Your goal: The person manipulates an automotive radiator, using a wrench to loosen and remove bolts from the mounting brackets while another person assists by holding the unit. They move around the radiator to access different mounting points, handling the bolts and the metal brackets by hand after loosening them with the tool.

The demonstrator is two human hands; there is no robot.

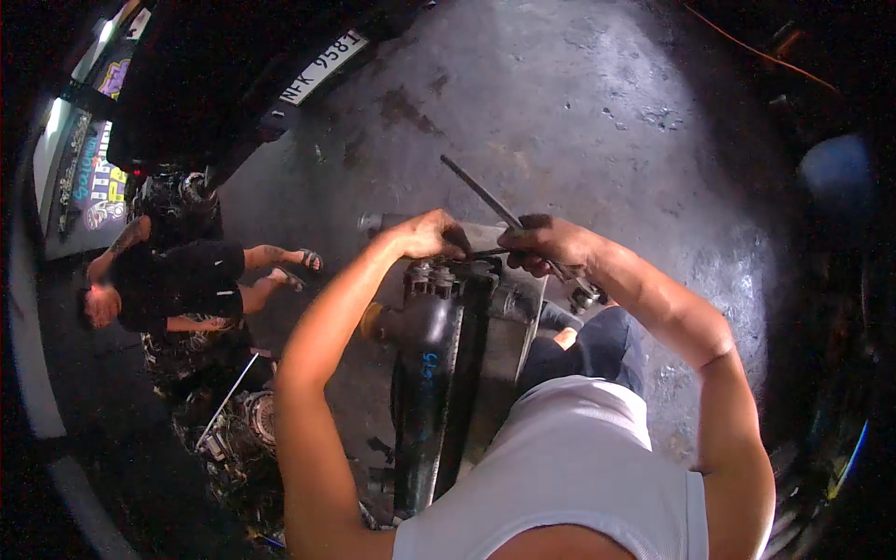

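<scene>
My right hand [553, 243] is closed around a long metal bar tool [474, 185]. The bar slants from the upper left down to a rounded metal head [586, 297] beyond the wrist side of the hand. My left hand [431, 233] has its fingers curled downward at the bolted top end [431, 278] of a black cylindrical part [425, 392]. What its fingertips pinch is hidden. A thin dark piece [489, 252] spans the gap between both hands. The black cylinder carries blue hand marks and lies along a grey metal body [504, 341] in front of me.
Off to the left, a person in black clothes [191, 275] is beside engine parts [229, 434]. A dark vehicle with a white plate [325, 65] stands at the upper left. Grey, stained concrete floor [560, 112] lies beyond my hands. A blurred blue object [835, 168] is far right.
</scene>
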